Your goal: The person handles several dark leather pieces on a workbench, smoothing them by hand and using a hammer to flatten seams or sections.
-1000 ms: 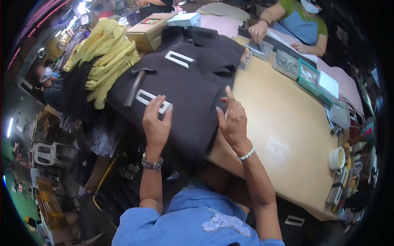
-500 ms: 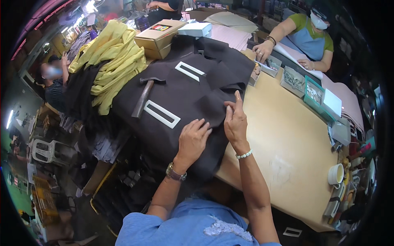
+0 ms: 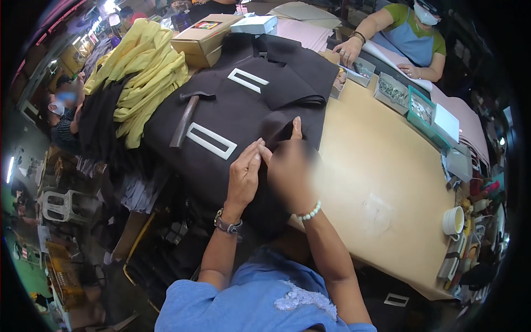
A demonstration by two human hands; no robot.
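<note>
A dark fabric piece (image 3: 213, 108) lies layered over the table, with folded flaps on its right side. My left hand (image 3: 243, 172) is over its near part, fingers pressed together; whatever is between them is hidden. Close beside it, my right hand (image 3: 293, 171) points one finger up toward a raised dark fold, while the rest of the hand is blurred. The two hands nearly meet at the fingertips. On the fabric, left of my hands, lie a white rectangular frame (image 3: 225, 150) and a hammer (image 3: 185, 119). A second white frame (image 3: 249, 79) rests farther back.
Yellow cloth (image 3: 141, 66) is heaped at the left, beside a cardboard box (image 3: 202, 41). Across the tan table (image 3: 370, 182), a masked co-worker (image 3: 406, 33) reaches into trays of small parts (image 3: 392, 94). A white cup (image 3: 453, 220) stands at the right edge.
My right hand has moved left and nearer to me, close against my left hand. My left hand's fingers have drawn together and point upward. The view has shifted slightly.
</note>
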